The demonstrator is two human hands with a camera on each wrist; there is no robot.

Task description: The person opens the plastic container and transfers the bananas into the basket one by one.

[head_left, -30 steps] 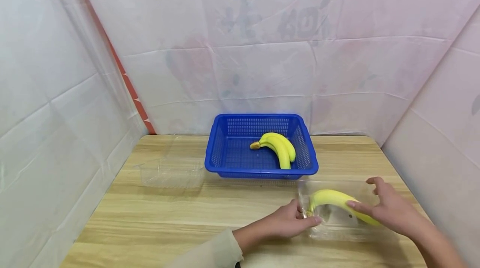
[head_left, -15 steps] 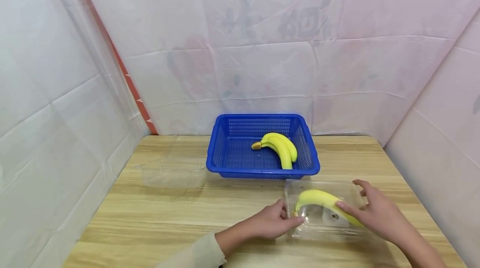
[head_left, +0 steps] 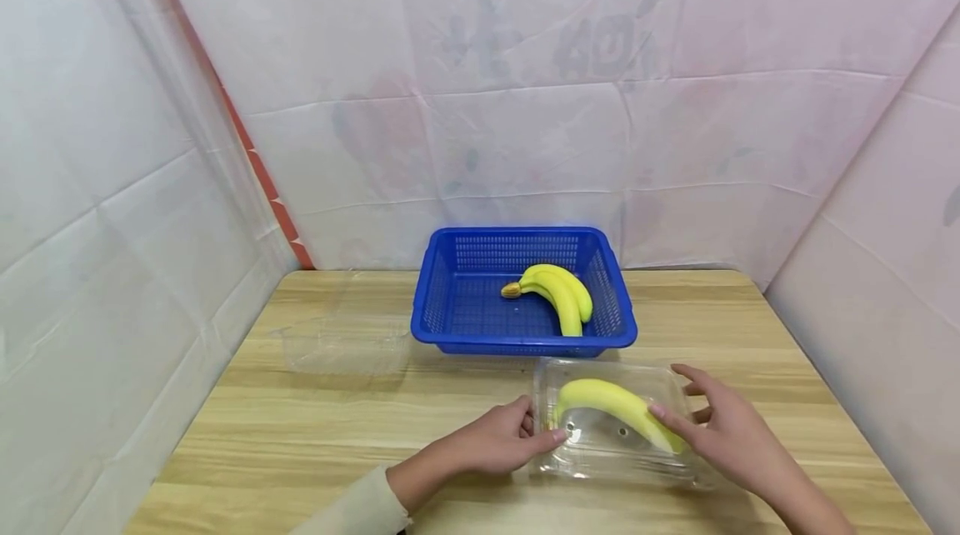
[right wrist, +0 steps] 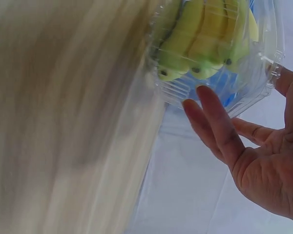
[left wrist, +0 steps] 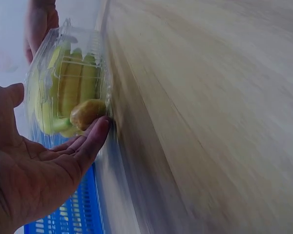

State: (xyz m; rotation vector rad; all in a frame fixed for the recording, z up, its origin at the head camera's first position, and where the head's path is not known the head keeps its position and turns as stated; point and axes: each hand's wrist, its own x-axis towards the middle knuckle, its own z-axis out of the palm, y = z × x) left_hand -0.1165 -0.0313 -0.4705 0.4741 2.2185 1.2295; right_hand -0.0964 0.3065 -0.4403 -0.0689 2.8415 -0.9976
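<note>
Clear box [head_left: 611, 427] with bananas [head_left: 615, 406] inside, flat on counter [head_left: 337, 427] before blue basket [head_left: 525, 289]. Left hand [head_left: 495, 443] at its left end, right hand [head_left: 723, 431] at its right, fingers straight and relaxed, bracing it between them, probably to steady it.
</note>
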